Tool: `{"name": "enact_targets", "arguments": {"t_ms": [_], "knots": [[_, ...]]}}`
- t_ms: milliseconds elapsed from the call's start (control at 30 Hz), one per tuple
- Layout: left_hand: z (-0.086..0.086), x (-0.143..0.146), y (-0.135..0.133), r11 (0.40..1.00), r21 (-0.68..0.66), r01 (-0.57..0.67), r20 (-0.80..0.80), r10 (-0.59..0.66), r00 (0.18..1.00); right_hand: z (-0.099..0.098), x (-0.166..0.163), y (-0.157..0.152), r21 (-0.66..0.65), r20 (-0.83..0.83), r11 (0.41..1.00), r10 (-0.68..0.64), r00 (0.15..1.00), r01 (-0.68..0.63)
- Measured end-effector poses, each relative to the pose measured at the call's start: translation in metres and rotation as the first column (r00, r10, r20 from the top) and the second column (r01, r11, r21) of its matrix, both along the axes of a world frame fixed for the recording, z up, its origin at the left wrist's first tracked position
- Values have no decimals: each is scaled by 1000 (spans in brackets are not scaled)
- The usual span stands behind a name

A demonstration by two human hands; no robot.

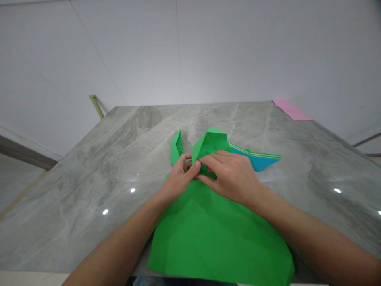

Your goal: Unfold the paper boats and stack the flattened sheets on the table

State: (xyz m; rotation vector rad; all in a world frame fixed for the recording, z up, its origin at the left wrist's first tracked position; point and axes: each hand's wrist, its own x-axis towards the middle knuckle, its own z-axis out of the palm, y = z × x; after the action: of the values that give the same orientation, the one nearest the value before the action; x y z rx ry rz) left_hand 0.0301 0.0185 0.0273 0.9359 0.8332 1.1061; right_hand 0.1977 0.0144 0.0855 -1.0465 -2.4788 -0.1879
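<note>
Head camera: what do the person's hands have hold of?

— Both are on the green paper [214, 238]. The left hand [178, 176] comes in from the lower left, its thumb and forefinger closed in a pinch on a crumpled fold at the far end of the sheet. The right hand [233, 174] meets it from the other side, fingers laid close together over the same fold and the thumb tucked beneath, so it grips too.

— And where does the sheet lie?

— On the grey marble table [89, 178], at the near edge and in the middle. Most of it lies flat under the forearms. At the far end, one broad flap [210, 145] stands up just behind the fingers, and a narrower flap [176, 147] rises to the left of it.

— Do the two hands touch?

— The tips meet at the fold. Whether skin presses on skin cannot be told, since the paper bunches between them.

— Anything else on the table?

— A blue paper [258, 159] with pale stripes along one edge pokes out from behind the right hand, just beside the green flap. A pink sheet [291, 110] lies at the far right corner, well apart. A yellow-green strip [97, 106] leans by the far left corner against the white wall [190, 47]
</note>
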Motion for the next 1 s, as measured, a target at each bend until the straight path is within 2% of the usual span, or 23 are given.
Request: {"name": "enact_targets", "arguments": {"t_ms": [167, 267, 367, 633, 767, 900, 1000], "knots": [[1, -5, 1, 992, 114, 55, -86, -46, 995, 3, 5, 6, -189, -70, 978, 80, 994, -92], [6, -6, 3, 978, 197, 76, -132, -50, 990, 6, 7, 6, -232, 52, 967, 122, 991, -107], [10, -7, 3, 964, 245, 101, -192, -54, 980, 7, 8, 6, -210, 187, 975, 106, 976, -66], [0, -5, 0, 998, 40, 43, -115, -38, 993, 9, 7, 7, -110, 156, 990, -67, 985, 84], [3, -4, 1, 999, 18, 42, -36, -41, 998, 6, 6, 7, -84, 154, 987, -124, 980, 138], [3, -4, 1, 999, 32, 8, -24, -7, 1000, 5, 7, 6, -68, 116, 989, -123, 986, 131], [-1, -5, 2, 1000, 30, -6, -18, 6, 1000, 7, 7, 6, -88, 87, 981, -166, 982, 174]]}}
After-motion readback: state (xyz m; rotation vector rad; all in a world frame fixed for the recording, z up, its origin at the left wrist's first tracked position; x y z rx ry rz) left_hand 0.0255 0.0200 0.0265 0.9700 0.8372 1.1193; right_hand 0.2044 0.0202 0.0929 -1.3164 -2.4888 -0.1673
